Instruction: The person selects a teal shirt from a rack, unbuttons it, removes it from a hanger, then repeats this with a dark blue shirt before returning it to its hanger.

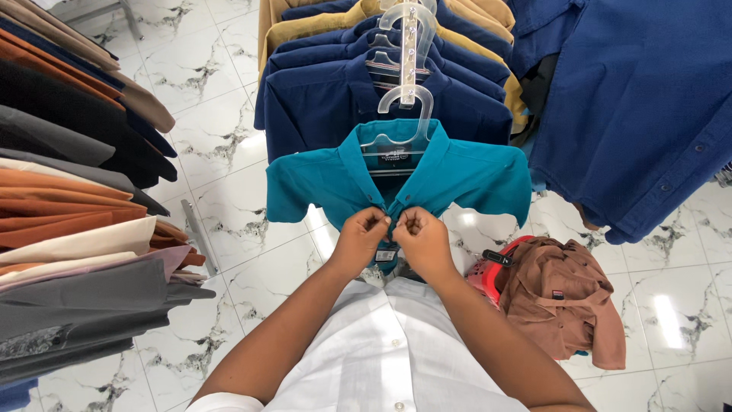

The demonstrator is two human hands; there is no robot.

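A teal short-sleeved shirt [465, 177] hangs on a clear plastic hanger [404, 122] at the front of a row of hung shirts. My left hand [360, 235] and my right hand [422, 236] are both pinched on the shirt's front placket just below the collar, fingertips close together at the centre. A small tag [386, 255] shows between my wrists. Behind the teal shirt hang navy shirts [320, 95] and mustard ones [305, 27]. I wear a white buttoned shirt [381, 351].
A rack of shirts in brown, orange, cream, grey and black [69, 214] fills the left side. A large blue shirt [640, 107] hangs at the right. A red basket [488, 278] holds a brown garment [560, 301] on the white marble floor [221, 130].
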